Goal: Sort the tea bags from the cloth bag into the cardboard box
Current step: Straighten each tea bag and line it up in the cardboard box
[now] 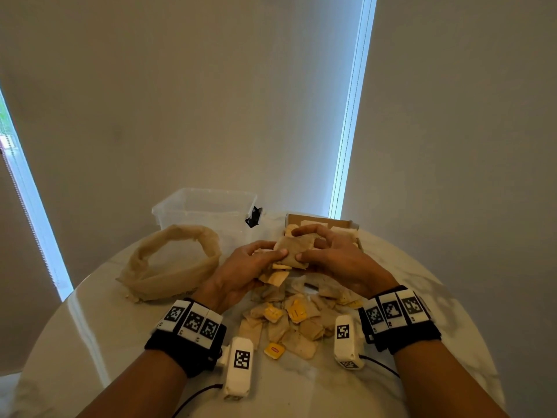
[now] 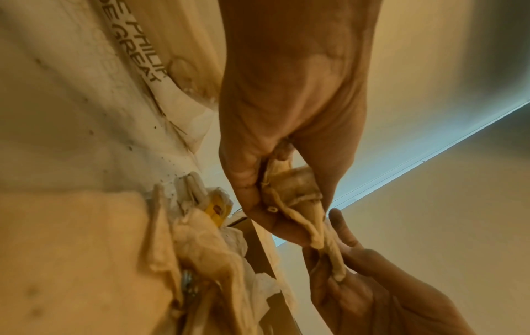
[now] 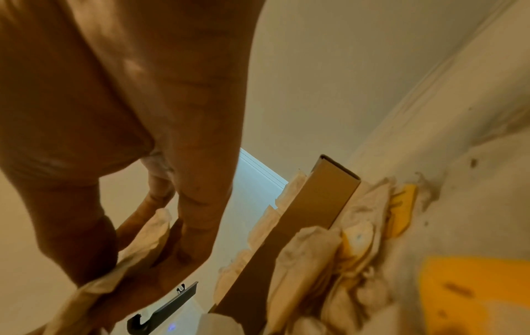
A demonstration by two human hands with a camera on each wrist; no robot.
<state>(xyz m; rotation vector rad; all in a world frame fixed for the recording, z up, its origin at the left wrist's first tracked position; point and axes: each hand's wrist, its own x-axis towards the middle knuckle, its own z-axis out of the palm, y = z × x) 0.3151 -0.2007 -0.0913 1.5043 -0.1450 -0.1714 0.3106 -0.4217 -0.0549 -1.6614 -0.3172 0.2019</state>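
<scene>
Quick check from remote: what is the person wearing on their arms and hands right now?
Both forearms are bare, no sleeves or gloves. Each wrist has a black band topped with white blocks printed with black square-code markers. A white camera pod, also marked, hangs from each band, with a thin black cable trailing back.

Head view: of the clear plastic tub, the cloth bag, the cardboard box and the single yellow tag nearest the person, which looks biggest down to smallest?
1. clear plastic tub and cloth bag: too alike to rank.
2. cardboard box, though the hands hide much of it.
3. yellow tag, clearly smallest, despite lying nearest the camera.
</scene>
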